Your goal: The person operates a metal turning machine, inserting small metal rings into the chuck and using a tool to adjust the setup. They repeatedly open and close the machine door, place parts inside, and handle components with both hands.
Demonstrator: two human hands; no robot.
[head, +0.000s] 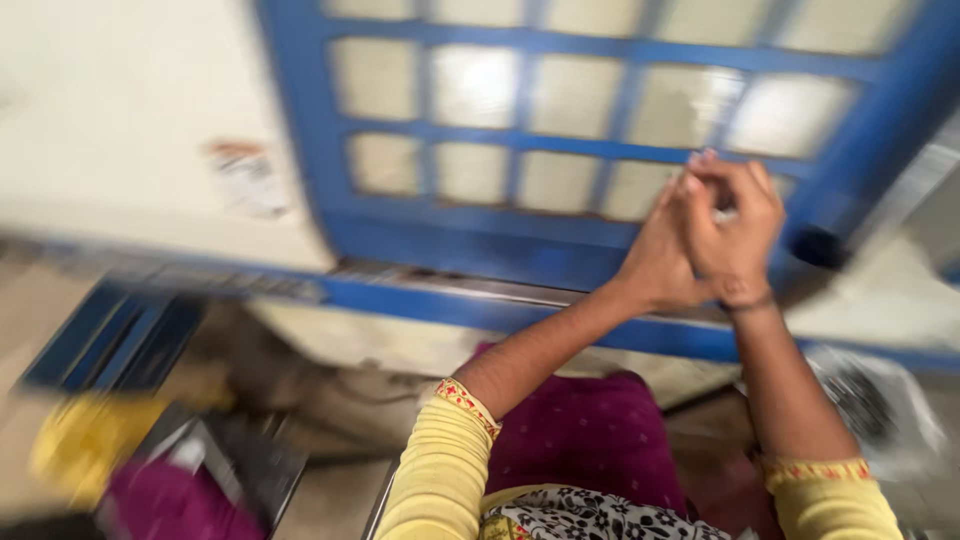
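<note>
Blue window frame (560, 250) glossy painted; panes (475, 85) frosted glass; yellow sleeves (440, 470) soft knit cloth.

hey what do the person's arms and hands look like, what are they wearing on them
Both arms wear yellow sleeves pushed back near the elbows, each cuff edged with a red patterned band: the left sleeve and the right sleeve. The forearms are bare. The right hand has a thin dark band at the wrist. The left hand shows none; the picture is blurred.

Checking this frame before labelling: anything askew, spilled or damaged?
Nothing clearly damaged or spilled. The frame is motion-blurred. Both hands, left hand and right hand, are clasped together in front of a blue-framed window.
</note>
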